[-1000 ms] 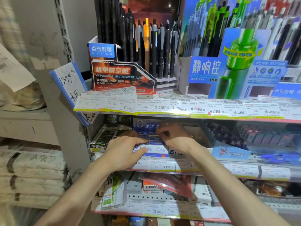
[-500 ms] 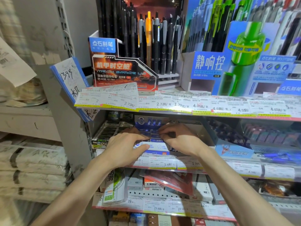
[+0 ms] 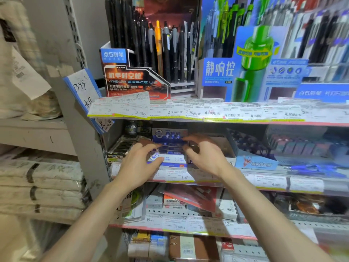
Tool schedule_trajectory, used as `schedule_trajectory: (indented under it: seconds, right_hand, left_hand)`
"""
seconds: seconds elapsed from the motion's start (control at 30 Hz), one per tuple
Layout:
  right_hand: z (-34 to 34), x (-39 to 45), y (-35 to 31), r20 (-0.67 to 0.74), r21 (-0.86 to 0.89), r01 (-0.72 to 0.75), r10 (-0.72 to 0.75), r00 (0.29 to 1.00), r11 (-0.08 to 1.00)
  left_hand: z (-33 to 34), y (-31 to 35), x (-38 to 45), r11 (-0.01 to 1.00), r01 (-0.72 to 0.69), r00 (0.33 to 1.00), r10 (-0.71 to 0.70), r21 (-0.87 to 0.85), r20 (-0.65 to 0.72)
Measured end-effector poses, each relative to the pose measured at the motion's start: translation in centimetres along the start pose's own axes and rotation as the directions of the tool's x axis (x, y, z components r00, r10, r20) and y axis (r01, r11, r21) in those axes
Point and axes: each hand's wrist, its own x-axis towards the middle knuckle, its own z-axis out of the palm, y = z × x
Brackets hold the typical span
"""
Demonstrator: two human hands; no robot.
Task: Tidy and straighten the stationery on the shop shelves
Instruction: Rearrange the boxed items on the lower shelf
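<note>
While we square up the middle shelf [image 3: 245, 183], our hands bracket the blue-white display box [image 3: 168, 159] at 12 o'clock, under the pen racks. Left hand [image 3: 138, 167] & right hand [image 3: 205, 157]: fingers spread, released, touching its sides, not clamped. Next, prob. nudge it flush w/ the shelf edge. Box's long axis runs front-to-back, label facing us.

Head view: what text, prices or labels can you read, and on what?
"机甲时空舱", "MECH SPACE": red pen box.
"点石制笔": its blue tab.
"静响控": blue pen display.
"1399": handwritten card.
"2.7元", "1.70元", "4.0元": top shelf price tags.
"3.40": middle shelf tag.
Blue box between the hands: blurred.
</note>
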Motion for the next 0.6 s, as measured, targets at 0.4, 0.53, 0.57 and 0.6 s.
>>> schedule_trajectory:
  seconds: [0.4,0.53,0.57,0.6]
  right_hand:
    - [0.1,-9.0,2.5,-0.243,0.322,0.125,-0.046,0.969,0.938]
    - [2.6,-11.6,2.9,-0.214,0.445,0.016,0.088,0.973,0.895]
    - [3.4,-12.2,3.0,-0.206,0.457,-0.015,0.122,0.971,0.889]
    - [4.3,-12.7,3.1,-0.193,0.468,-0.050,0.157,0.969,0.882]
  left_hand:
    - [1.0,2.5,-9.2,0.872,0.105,0.914,-0.275,-0.478,-0.299]
    - [2.4,0.5,-11.9,0.789,0.252,0.893,-0.412,-0.560,-0.180]
    - [2.7,-0.1,-12.5,0.776,0.278,0.887,-0.433,-0.567,-0.158]
    - [2.9,-0.8,-12.9,0.763,0.300,0.883,-0.450,-0.572,-0.136]
